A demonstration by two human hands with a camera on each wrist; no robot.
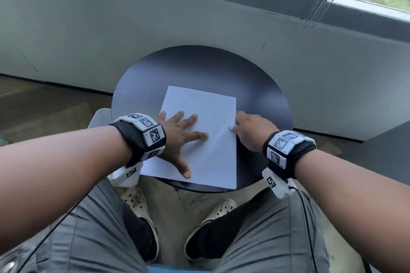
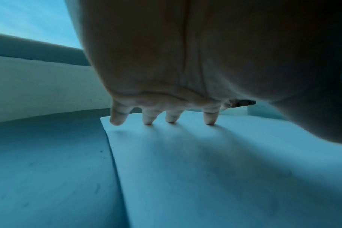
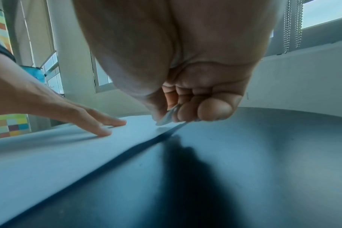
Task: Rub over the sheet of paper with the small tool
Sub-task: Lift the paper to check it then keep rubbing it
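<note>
Lying flat on the round dark tabletop [image 1: 255,86], the sheet of paper [image 1: 206,106] has its near edge hanging slightly past the rim. The left hand [image 1: 177,137] presses on its left half, fingers spread and straight, fingertips [image 2: 209,121] touching the sheet. The right hand [image 1: 250,131] is at the sheet's right edge, its grip pinching the small tool [image 3: 166,119], a thin pale flat piece whose tip meets the paper there. No readable writing shows on the sheet or tool.
</note>
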